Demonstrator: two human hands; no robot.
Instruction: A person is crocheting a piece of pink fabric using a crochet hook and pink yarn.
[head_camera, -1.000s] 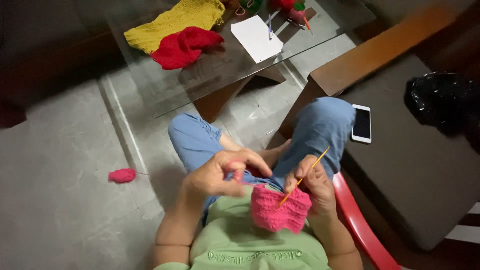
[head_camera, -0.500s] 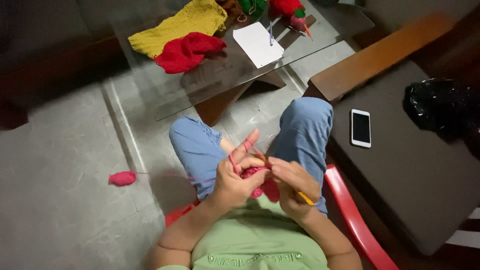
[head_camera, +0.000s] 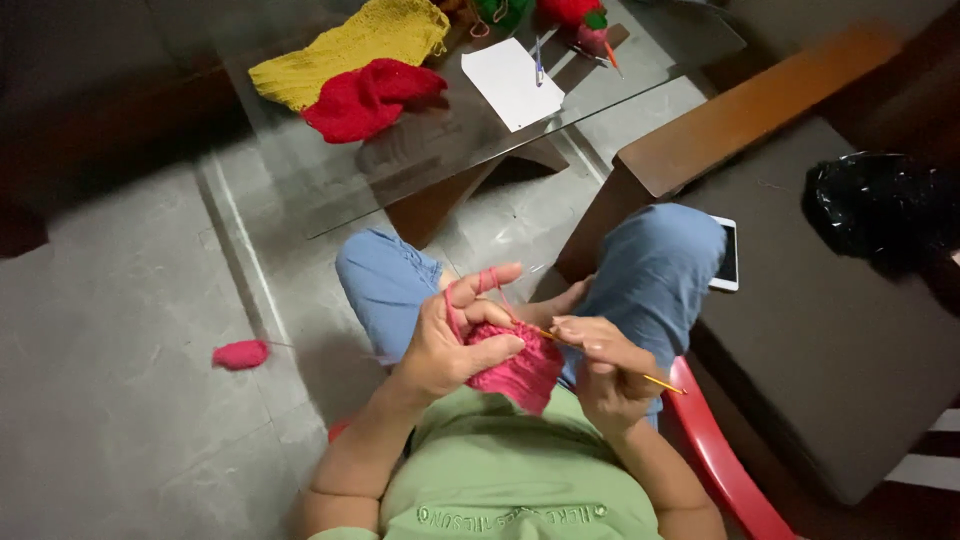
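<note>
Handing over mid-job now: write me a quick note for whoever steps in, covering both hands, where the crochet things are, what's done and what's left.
Left hand: pinches the pink crochet piece at its top edge, pink yarn looped over the raised forefinger.
Right hand: grips the crochet hook, tip at the piece's upper edge.
Yarn ball: on the floor, to the person's left.
Glass table ahead holds a yellow piece and a red piece.
Done: a small pink panel hangs over the lap.
Left: the pink piece is on the hook, row unfinished; how many rows remain cannot be told.
</note>
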